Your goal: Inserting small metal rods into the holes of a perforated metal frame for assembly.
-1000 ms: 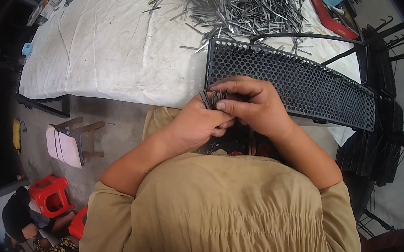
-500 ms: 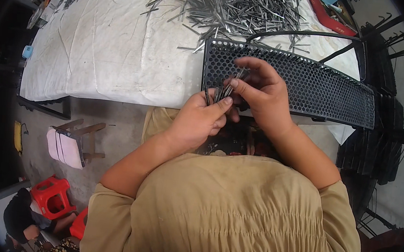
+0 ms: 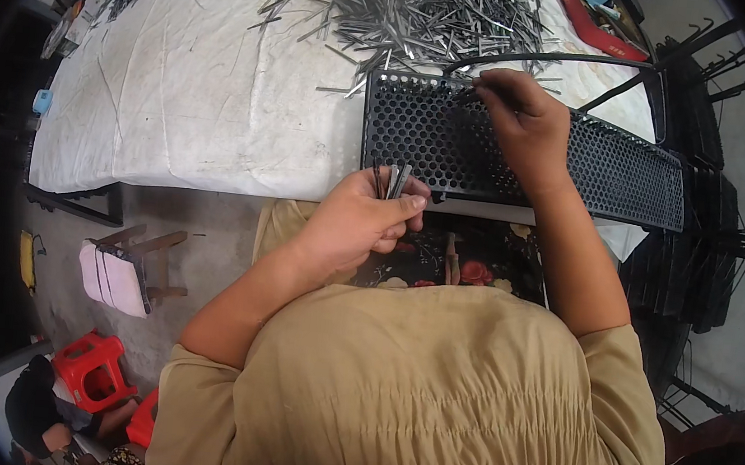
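My left hand [image 3: 363, 221] is closed round a small bunch of thin metal strips [image 3: 400, 181], whose ends stick up past the fingers at the table's near edge. Just right of them lies a long black rack [image 3: 615, 167] full of round or honeycomb holes. My right hand [image 3: 529, 126] is over this rack, thumb and fingers pinched together near its far edge. Whatever the pinch may hold is too small and dark to make out. Beyond the rack spreads a big heap of similar metal strips [image 3: 414, 10].
A white cloth [image 3: 195, 105] covers the table. A black bar frame [image 3: 581, 61] stands behind the rack, near a red tray [image 3: 594, 29]. On the floor at left are a padded wooden stool [image 3: 113, 278], a red plastic stool [image 3: 94, 371] and a seated person [image 3: 36, 406].
My right hand has left the strips in my left hand and moved up and right, over the rack's far edge. My left hand keeps its bunch, nearly in place.
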Demonstrator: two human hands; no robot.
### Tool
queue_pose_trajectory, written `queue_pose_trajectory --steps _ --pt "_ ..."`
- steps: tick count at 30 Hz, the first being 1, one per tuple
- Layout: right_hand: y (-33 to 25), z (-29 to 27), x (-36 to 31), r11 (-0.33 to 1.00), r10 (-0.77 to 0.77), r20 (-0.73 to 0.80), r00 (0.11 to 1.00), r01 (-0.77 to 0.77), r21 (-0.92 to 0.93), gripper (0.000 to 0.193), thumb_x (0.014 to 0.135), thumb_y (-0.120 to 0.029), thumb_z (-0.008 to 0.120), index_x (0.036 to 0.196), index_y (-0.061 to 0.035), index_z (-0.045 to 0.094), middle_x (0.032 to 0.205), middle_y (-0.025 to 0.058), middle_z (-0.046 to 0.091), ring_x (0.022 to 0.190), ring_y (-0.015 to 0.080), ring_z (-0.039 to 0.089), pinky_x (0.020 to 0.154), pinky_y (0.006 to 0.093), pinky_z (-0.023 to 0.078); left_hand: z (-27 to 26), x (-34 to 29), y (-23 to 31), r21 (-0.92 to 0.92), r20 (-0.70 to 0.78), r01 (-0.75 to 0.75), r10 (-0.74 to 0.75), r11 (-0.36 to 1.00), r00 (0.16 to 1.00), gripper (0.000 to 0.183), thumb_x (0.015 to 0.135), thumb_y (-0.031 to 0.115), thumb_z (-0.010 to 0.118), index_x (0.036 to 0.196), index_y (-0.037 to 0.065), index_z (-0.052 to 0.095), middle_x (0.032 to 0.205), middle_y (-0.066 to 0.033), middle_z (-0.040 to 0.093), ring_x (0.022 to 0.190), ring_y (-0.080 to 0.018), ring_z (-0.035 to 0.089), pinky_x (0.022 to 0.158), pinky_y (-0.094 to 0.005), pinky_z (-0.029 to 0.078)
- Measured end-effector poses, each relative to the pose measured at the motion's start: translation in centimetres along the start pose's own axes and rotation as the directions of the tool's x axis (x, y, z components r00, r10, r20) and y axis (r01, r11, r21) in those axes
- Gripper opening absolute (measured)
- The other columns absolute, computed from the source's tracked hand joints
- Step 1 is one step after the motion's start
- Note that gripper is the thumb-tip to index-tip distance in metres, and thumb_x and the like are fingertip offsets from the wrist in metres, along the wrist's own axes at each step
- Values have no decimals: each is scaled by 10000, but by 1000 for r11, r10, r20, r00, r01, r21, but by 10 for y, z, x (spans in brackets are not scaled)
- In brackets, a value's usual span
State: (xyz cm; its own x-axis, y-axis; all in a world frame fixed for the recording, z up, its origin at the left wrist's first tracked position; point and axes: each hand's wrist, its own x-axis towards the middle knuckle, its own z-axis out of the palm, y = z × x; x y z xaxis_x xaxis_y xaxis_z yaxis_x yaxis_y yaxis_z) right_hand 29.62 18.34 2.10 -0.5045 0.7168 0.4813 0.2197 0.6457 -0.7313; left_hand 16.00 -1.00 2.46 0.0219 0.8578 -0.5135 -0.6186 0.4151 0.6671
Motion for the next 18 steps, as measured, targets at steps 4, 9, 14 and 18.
queue_pose_trajectory --steps 4,9,14,18 --pt "-1 5 2 995 -91 12 996 91 -41 147 818 -95 726 959 -65 700 862 121 711 790 248 709 696 307 543 1 -1 2 -21 -12 9 -9 1000 1000 177 937 58 608 1092 -13 563 802 -88 585 554 -47 415 441 -175 313" --pt "2 7 7 981 -150 67 986 157 -116 146 814 -97 719 956 -72 695 857 124 704 784 277 700 686 326 542 0 1 1 -20 -12 8 -8 1000 1000 197 921 39 623 1096 -24 558 808 -97 592 565 -55 433 447 -179 331" --pt "6 4 12 975 -187 112 976 198 -96 175 802 -70 714 975 -82 689 855 121 700 781 287 693 686 337 540 -1 0 2 -26 -8 17 -17 1000 1000 237 903 18 640 1117 -32 550 813 -105 597 570 -60 443 454 -186 345" --pt "9 -1 13 966 -231 164 959 247 -83 174 808 -56 704 979 -83 690 867 120 699 796 290 690 698 336 542 -2 0 2 -23 -2 17 -17 1000 1000 250 897 11 646 1123 -32 549 817 -106 597 574 -59 447 456 -185 348"
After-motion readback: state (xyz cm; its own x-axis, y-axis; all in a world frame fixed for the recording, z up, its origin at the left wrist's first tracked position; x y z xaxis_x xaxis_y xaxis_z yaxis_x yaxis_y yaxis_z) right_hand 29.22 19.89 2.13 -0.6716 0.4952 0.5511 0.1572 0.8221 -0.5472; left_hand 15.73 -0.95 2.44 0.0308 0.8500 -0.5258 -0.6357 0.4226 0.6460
